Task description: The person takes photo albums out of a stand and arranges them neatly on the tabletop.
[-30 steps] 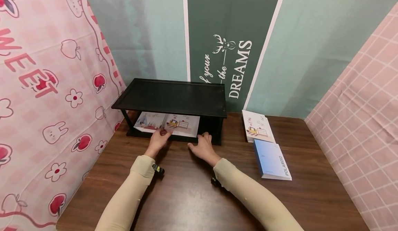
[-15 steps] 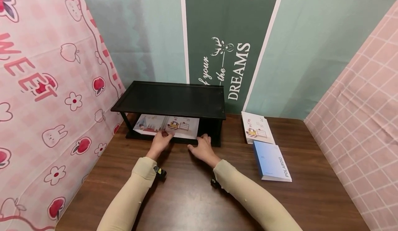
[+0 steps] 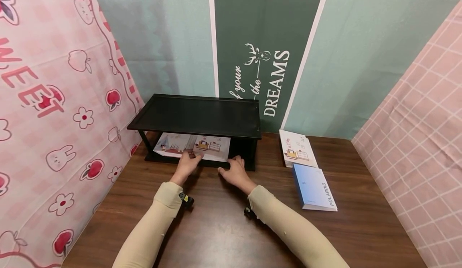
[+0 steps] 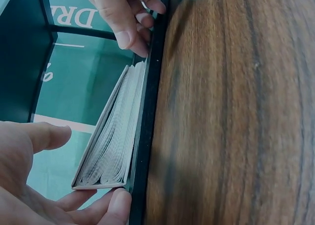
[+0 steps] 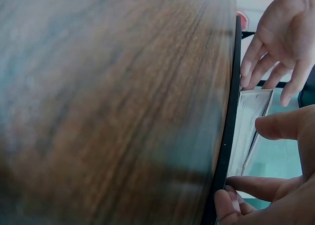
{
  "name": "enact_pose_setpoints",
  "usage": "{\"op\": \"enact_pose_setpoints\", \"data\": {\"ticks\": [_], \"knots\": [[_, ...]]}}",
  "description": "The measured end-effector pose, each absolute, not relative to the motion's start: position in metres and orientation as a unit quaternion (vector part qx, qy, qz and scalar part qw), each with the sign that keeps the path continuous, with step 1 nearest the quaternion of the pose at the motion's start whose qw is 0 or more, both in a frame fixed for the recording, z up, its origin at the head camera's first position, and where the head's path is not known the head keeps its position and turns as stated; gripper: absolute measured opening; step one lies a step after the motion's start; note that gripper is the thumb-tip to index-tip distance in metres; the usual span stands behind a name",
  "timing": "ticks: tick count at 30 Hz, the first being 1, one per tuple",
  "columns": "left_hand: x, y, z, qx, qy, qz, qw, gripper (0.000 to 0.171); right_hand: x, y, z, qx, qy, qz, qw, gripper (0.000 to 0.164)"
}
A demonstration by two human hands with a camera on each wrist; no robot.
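Tabletop (image 3: 216, 236) between pink cloths (image 3: 422, 131)

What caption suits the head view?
Left hand and right hand at the front of a black rectangular rack, white illustrated albums inside; blue rectangular POLAROID book at right.

A book (image 3: 213, 148) lies in the rack (image 3: 196, 114), left of two more books (image 3: 314, 188).

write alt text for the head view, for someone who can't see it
A person's left hand and right hand reach to either side of a white illustrated book on the lower level of a black rack. To the right, a blue POLAROID book and a similar white book lie on a wooden table.
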State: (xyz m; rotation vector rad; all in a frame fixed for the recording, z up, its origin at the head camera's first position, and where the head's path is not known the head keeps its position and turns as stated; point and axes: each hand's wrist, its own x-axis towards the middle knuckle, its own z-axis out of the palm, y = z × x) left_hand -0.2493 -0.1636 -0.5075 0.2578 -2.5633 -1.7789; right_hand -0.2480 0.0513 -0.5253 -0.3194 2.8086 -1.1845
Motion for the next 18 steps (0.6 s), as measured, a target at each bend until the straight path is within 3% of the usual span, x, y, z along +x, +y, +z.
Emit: {"op": "enact_pose_setpoints", "data": {"ticks": [11, 18], "knots": [[-0.2515, -0.1586, -0.5038, 0.072, -0.803, -0.591, 0.021, 0.057, -0.2494, 0.053, -0.5244, -0.102, 0.911, -0.398, 0.046, 0.06], [-0.2547, -0.1562, -0.5051, 0.089, -0.795, -0.6, 0.026, 0.051, -0.2485, 0.0534, -0.5229, -0.094, 0.904, -0.413, 0.054, 0.06]]}}
